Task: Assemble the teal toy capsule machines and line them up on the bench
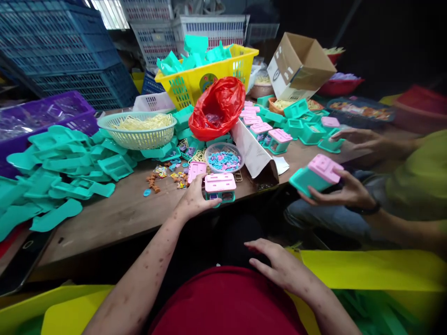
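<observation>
My left hand [196, 199] grips a small toy house [220, 187] with a pink roof and teal walls by its left side, at the front edge of the table. Just behind it lies a loose pink roof piece [197, 172]. My right hand [274, 260] hovers over my lap with fingers apart and nothing in it. A clear bowl [224, 157] of tiny blue and pink pieces stands beyond the held toy. Small brown figures [152, 183] and other little parts lie on the tabletop to the left of my hand.
A co-worker's hand [344, 188] at the right holds another pink-and-teal toy [316, 174]. Teal parts [70, 163] are heaped at the left. A red plastic bag [218, 109], a white cardboard trough [254, 151] and a yellow basket [206, 77] stand behind. Yellow bins [370, 263] flank me.
</observation>
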The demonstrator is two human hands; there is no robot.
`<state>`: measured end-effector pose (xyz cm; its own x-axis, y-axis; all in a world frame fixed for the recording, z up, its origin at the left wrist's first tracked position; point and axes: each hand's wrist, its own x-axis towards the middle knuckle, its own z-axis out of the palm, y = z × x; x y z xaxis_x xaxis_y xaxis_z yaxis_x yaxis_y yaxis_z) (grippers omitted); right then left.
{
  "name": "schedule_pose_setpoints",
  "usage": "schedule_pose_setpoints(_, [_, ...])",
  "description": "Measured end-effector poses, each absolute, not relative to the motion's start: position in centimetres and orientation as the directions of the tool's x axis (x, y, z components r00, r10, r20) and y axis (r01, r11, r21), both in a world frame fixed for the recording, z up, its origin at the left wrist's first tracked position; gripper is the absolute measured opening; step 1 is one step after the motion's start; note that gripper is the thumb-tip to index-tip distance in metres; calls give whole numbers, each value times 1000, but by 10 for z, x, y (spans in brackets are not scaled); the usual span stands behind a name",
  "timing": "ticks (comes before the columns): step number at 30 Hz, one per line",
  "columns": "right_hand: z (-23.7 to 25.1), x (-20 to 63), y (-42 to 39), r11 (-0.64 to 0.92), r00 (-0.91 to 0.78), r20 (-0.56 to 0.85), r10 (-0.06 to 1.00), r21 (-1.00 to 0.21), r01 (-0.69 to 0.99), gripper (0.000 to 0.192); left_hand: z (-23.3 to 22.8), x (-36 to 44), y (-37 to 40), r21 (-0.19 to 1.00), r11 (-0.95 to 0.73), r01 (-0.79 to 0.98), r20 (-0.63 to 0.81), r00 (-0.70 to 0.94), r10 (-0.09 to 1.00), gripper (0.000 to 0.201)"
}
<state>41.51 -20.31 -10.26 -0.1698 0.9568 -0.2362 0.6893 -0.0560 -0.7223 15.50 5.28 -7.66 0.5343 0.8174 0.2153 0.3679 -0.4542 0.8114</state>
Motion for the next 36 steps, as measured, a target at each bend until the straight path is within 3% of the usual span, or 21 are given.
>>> schedule_pose_setpoints(10, [-96,405,-175,0,-226,-234,946,-693,721,49,-63,131,32,925,-290,246,132,507,852,96])
schedule_pose_setpoints(16, [-106,395,-161,-9,-145,-165,975,-691,723,52,-66,104,30,908,-293,300,145,432,890,102])
schedule_pose_setpoints(21, [-117,390,-144,-31,-36,-77,996,-729,684,65,-75,86,27,889,-317,329,171,403,899,102])
schedule_pose_setpoints(36, [-127,376,-133,-193,11,-227,974,-797,573,64,-80,62,21,848,-371,379,246,339,908,106])
